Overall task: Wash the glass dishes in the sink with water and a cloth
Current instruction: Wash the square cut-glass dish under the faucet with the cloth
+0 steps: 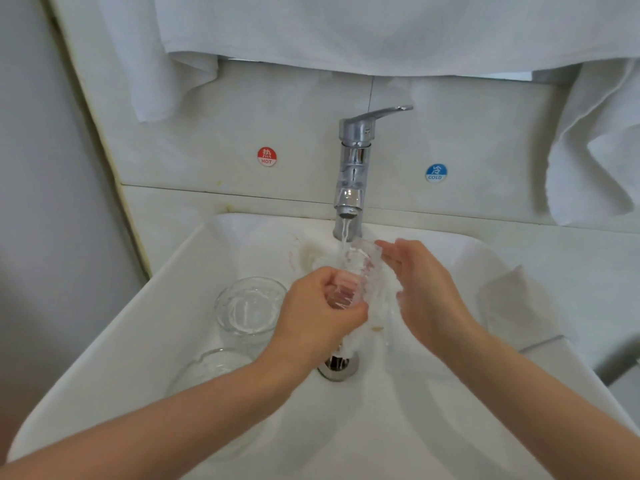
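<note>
Held glass: A clear drinking glass [360, 268] was over the white sink [114, 348], in the middle of the picture. It leaned with its open top toward 1 o'clock.
Water: A thin stream of water [344, 233] ran from the shiny tap [353, 161] at 12 o'clock and hit the top of the held glass. Water splashed down its sides.
Left hand: The left hand [322, 306] gripped the bottom part of the held glass. Its fingers and thumb were curled round it.
Right hand: The right hand [426, 289] was at 3 o'clock from the held glass. Its fingers were straight and it grasped nothing. The palm faced the side of the glass. The splash hid whether it touched.
Other glasses: A second glass [251, 308] stood in the sink with its open top up, at 10 o'clock from the drain [337, 368]. A third glass [214, 368] sat at 9 o'clock from the drain, partly under the left arm.
Stickers: A red HOT sticker [267, 156] was at 9 o'clock from the tap. A blue COLD sticker [436, 173] was at 3 o'clock.
Towels: A white towel [346, 29] hung on the wall at 12 o'clock, above the tap. Another white towel [599, 143] hung at 2 o'clock.
</note>
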`<action>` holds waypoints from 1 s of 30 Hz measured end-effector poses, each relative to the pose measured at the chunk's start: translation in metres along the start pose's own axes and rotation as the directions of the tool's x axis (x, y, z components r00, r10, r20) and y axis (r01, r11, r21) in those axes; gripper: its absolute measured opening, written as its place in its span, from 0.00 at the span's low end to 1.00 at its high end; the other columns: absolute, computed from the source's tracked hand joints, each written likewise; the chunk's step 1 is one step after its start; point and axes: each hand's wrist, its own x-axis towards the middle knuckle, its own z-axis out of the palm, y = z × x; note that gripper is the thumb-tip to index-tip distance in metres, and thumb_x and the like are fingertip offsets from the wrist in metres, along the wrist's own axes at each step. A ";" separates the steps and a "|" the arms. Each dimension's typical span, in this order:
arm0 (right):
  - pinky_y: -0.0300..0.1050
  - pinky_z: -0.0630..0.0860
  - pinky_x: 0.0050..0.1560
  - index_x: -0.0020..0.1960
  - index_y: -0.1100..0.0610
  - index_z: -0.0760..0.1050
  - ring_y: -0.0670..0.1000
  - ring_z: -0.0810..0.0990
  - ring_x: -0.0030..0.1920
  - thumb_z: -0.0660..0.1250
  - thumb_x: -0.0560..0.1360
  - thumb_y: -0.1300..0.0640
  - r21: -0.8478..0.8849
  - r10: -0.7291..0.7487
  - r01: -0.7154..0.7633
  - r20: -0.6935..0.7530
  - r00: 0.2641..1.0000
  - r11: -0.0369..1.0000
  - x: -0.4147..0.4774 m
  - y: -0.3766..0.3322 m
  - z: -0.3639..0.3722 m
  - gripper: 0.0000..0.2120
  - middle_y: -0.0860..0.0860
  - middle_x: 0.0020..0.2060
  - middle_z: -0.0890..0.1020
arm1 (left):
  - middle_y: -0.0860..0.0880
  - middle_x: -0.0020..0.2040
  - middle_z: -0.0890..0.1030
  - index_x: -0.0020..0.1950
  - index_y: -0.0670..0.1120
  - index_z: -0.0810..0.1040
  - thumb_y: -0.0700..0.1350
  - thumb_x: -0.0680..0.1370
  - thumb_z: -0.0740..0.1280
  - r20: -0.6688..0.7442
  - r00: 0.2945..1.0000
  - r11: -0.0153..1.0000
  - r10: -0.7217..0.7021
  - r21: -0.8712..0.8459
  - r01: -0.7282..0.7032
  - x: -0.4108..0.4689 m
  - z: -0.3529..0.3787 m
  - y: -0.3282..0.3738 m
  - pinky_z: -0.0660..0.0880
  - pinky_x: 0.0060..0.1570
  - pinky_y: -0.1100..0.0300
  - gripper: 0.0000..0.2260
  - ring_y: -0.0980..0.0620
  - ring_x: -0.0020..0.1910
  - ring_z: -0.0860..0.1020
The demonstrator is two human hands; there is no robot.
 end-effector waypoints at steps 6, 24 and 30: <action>0.46 0.70 0.47 0.50 0.56 0.75 0.52 0.76 0.43 0.53 0.80 0.51 0.084 0.249 -0.255 0.072 0.966 0.963 0.022 0.025 -0.005 0.14 0.53 0.44 0.79 | 0.43 0.41 0.82 0.50 0.39 0.78 0.29 0.71 0.67 0.092 0.990 0.950 -0.103 -0.285 0.125 0.005 -0.022 -0.006 0.69 0.25 0.66 0.10 0.52 0.31 0.76; 0.38 0.71 0.50 0.43 0.52 0.81 0.46 0.77 0.48 0.56 0.77 0.59 -0.499 -0.329 0.436 0.291 0.898 0.749 0.052 0.000 0.005 0.14 0.47 0.45 0.82 | 0.41 0.41 0.84 0.46 0.42 0.83 0.39 0.69 0.75 0.220 0.973 0.998 -0.062 0.003 0.063 0.026 -0.020 -0.007 0.79 0.48 0.49 0.07 0.46 0.39 0.82; 0.48 0.63 0.55 0.44 0.54 0.75 0.53 0.73 0.44 0.45 0.76 0.49 -0.684 -0.344 0.724 0.705 0.621 -0.095 0.029 0.004 0.051 0.21 0.53 0.45 0.81 | 0.51 0.27 0.71 0.30 0.45 0.67 0.28 0.75 0.62 0.047 0.997 0.994 -0.056 0.092 0.051 0.034 -0.007 -0.006 0.67 0.31 0.76 0.17 0.60 0.37 0.73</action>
